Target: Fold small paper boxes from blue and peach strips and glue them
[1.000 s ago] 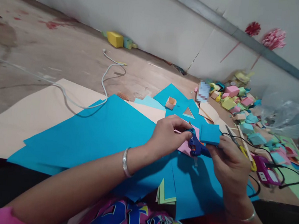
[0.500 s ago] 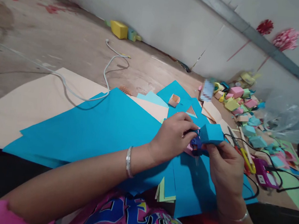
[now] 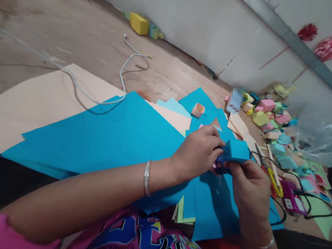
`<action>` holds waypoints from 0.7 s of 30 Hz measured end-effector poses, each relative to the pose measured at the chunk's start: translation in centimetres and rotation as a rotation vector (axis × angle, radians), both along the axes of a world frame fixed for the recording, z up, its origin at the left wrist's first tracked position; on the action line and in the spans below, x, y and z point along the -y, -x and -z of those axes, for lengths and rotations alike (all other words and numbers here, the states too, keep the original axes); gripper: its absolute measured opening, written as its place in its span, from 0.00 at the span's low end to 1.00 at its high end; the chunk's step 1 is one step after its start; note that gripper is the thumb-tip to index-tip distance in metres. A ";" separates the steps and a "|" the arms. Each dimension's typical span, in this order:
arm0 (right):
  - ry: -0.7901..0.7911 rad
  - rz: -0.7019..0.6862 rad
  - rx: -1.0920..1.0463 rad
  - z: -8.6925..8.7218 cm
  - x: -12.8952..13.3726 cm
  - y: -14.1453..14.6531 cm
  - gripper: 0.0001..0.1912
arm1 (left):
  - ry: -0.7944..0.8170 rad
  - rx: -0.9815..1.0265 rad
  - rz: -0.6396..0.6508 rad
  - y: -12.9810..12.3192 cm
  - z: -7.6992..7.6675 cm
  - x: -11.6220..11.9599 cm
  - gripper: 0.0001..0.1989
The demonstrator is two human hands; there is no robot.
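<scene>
Fingers and thumb pinched together, my left hand (image 3: 196,154) meets the side of a small blue paper box (image 3: 239,151). What lies between its fingertips is hidden. My right hand (image 3: 252,187) is closed on the box from below, thumb in front and fingers behind. Between the two hands sits a dark blue object (image 3: 220,165) with a thin clear tip pointing down. My fingers cover much of it, and I cannot tell its kind. Large blue paper sheets (image 3: 100,134) lie beneath both hands.
A small peach paper box (image 3: 198,110) stands on the sheets. To the right are yellow-handled scissors (image 3: 274,182), a purple power socket block (image 3: 292,199) with black cables, and a pile of small coloured paper boxes (image 3: 285,161). A white cable (image 3: 124,73) crosses the left side.
The view has shifted slightly. My left fingertips have come closer to the side of the blue box, which has turned a little in my right hand's hold.
</scene>
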State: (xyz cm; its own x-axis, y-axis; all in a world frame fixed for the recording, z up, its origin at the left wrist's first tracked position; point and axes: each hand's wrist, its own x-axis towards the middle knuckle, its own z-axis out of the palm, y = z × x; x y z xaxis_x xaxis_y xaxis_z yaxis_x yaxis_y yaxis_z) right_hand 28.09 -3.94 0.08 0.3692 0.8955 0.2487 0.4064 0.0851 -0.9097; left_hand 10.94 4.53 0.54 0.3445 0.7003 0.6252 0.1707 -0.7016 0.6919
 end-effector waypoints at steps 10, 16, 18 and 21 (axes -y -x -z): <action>0.087 -0.109 0.020 0.2 0.6 -1.2 0.11 | 0.008 -0.052 0.015 -0.3 0.4 0.0 0.06; 0.198 -0.190 0.224 -0.7 0.8 -1.4 0.05 | 0.009 -0.081 0.030 -0.4 0.7 -0.3 0.08; 0.194 -0.206 0.269 -1.0 0.7 -1.3 0.06 | 0.010 -0.086 0.047 -0.3 0.8 -0.3 0.08; 0.191 -0.209 0.326 -1.3 0.7 -1.1 0.06 | -0.007 -0.094 0.083 -0.1 0.7 -0.3 0.08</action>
State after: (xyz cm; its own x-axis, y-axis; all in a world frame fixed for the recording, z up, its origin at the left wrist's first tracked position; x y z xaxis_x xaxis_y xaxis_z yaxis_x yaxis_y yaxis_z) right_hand 29.19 -4.62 1.43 0.1045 0.9839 0.1448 0.6668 0.0387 -0.7442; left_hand 11.09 4.85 -0.16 0.4589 0.6625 0.5920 0.1757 -0.7208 0.6705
